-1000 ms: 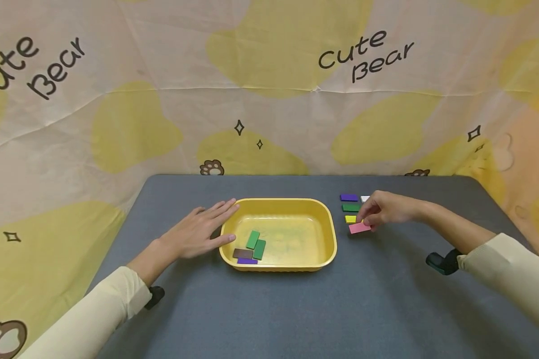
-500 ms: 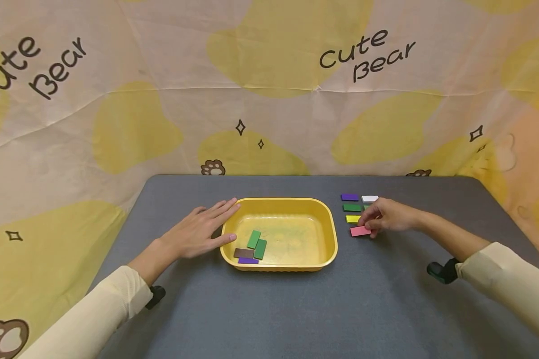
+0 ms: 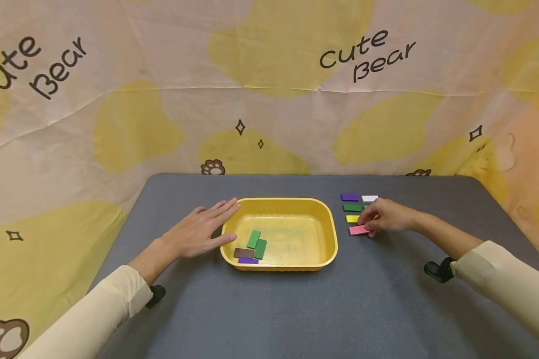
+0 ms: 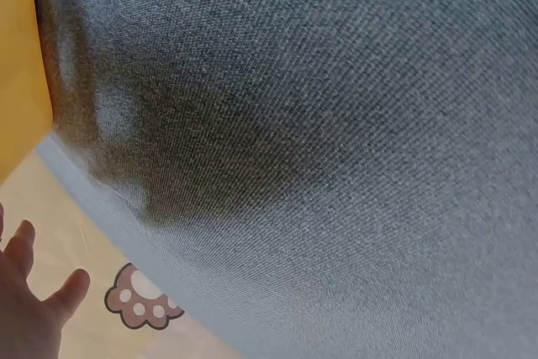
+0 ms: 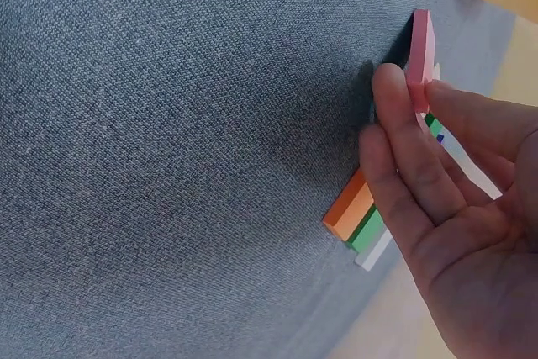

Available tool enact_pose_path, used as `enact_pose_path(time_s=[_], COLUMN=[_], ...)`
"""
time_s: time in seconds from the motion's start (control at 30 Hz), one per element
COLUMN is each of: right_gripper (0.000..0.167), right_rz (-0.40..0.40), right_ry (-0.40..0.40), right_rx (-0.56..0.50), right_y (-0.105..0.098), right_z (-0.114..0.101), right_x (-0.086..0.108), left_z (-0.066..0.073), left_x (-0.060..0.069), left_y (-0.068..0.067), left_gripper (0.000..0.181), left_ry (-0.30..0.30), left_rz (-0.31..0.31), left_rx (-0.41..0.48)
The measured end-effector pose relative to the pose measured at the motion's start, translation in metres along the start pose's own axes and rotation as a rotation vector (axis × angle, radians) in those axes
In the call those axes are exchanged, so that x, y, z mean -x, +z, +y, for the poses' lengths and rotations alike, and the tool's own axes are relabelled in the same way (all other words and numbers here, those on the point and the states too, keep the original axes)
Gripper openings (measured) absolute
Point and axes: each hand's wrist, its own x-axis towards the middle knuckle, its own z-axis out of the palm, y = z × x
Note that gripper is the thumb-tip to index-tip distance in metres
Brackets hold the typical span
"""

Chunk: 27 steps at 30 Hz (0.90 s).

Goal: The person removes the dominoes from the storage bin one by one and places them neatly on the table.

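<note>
In the head view my right hand (image 3: 388,217) pinches a flat pink block (image 3: 358,230) by its right end. The right wrist view shows the thumb and fingertips on that pink block (image 5: 422,56), which is slightly tilted above the table. My left hand (image 3: 197,232) lies with fingers extended on the left rim of a yellow plastic basin (image 3: 278,268). Inside, at the basin's lower left, are a light green block (image 3: 253,239), a darker green block (image 3: 260,249), a brown block (image 3: 243,253) and a purple block (image 3: 248,261).
Right of the basin lie a purple block (image 3: 350,197), a white block (image 3: 370,198), a green block (image 3: 352,207) and a yellow block (image 3: 351,219). An orange block (image 5: 349,208) is partly covered by the right hand. A patterned cloth (image 3: 269,124) hangs behind the grey table (image 3: 274,314).
My right hand has shifted slightly toward me with the pink block, then a touch left, uncovering more of the white block. The left hand and basin stay put.
</note>
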Motion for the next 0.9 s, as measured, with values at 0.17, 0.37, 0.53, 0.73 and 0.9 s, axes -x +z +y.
enact_pose_path(time_s=[0.17,0.37,0.53,0.73,0.9], right_gripper=[0.024,0.028,0.031,0.031,0.029], right_rz=[0.008,0.005,-0.015,-0.018,0.008], right_ry=[0.003,0.003,0.022,0.037,0.003], right_rx=[0.053,0.079,0.088,0.130,0.141], right_y=[0.000,0.000,-0.002,-0.011,-0.023], right_z=[0.001,0.001,-0.001,-0.011,-0.029], right_x=[-0.001,-0.001,0.000,0.000,-0.006], left_z=[0.000,0.000,0.001,0.002,0.000], left_x=[0.000,0.001,0.000,0.000,0.000], left_y=[0.001,-0.001,-0.002,-0.002,0.000], left_gripper=[0.079,0.079,0.079,0.079,0.079], left_ry=[0.000,-0.004,0.000,0.000,0.001], left_rz=[-0.002,-0.009,-0.006,-0.004,-0.002], left_rx=[0.002,0.004,-0.002,-0.008,-0.008])
